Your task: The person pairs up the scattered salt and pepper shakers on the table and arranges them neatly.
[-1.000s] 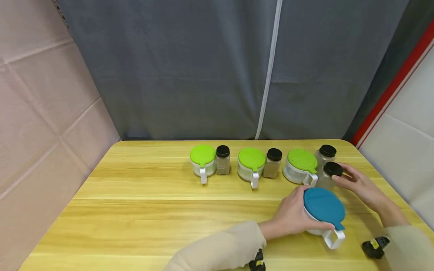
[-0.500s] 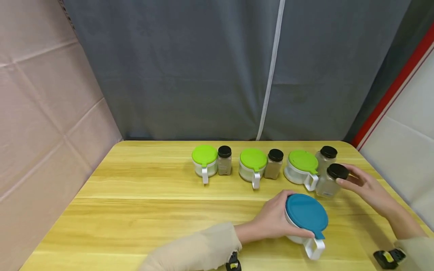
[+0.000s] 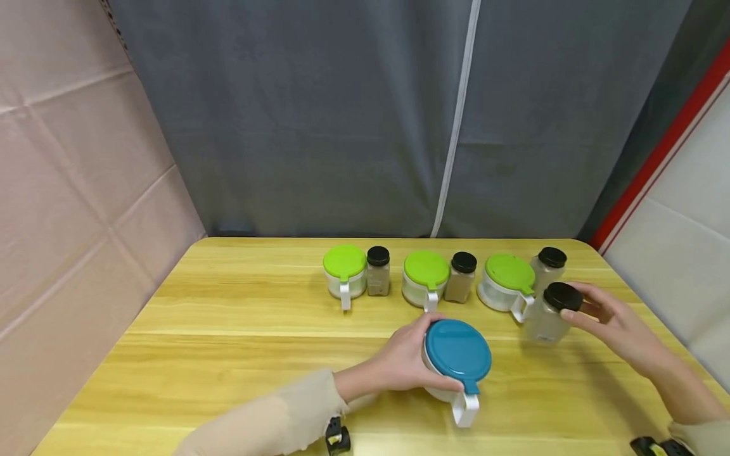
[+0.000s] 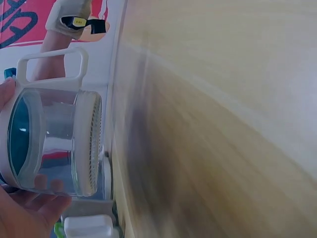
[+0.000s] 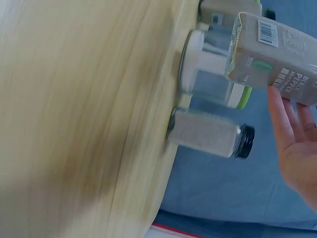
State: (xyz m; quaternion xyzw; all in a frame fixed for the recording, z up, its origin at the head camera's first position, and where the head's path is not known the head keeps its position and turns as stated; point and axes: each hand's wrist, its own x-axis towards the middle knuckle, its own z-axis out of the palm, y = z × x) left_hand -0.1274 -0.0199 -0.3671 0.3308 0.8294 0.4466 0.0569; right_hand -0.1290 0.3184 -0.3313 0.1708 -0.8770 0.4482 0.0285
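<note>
My left hand (image 3: 399, 360) grips a clear seasoning jar with a blue lid (image 3: 458, 354) and a white handle, fingers on its far side and thumb near the handle. In the left wrist view the jar's white base (image 4: 88, 144) hangs above the table, and its handle (image 4: 52, 52) points up. With the thumb and fingers of my right hand (image 3: 624, 329) I hold a square black pepper jar (image 3: 546, 322) just below its black cap. Its printed label (image 5: 290, 77) reads "black pepper" in the right wrist view, where its bottom is raised off the wood.
Along the back of the wooden table (image 3: 228, 354) stand three green-lidded jars, at left (image 3: 345, 263), middle (image 3: 426, 268) and right (image 3: 509, 272). Beside each is a black-capped spice jar: left (image 3: 378, 278), middle (image 3: 459, 285), right (image 3: 549, 269). A grey curtain (image 3: 319, 126) hangs behind.
My left hand has carried the blue-lidded jar leftward across the table. My right hand has brought the black pepper jar a little toward me, away from the spice jar behind it.
</note>
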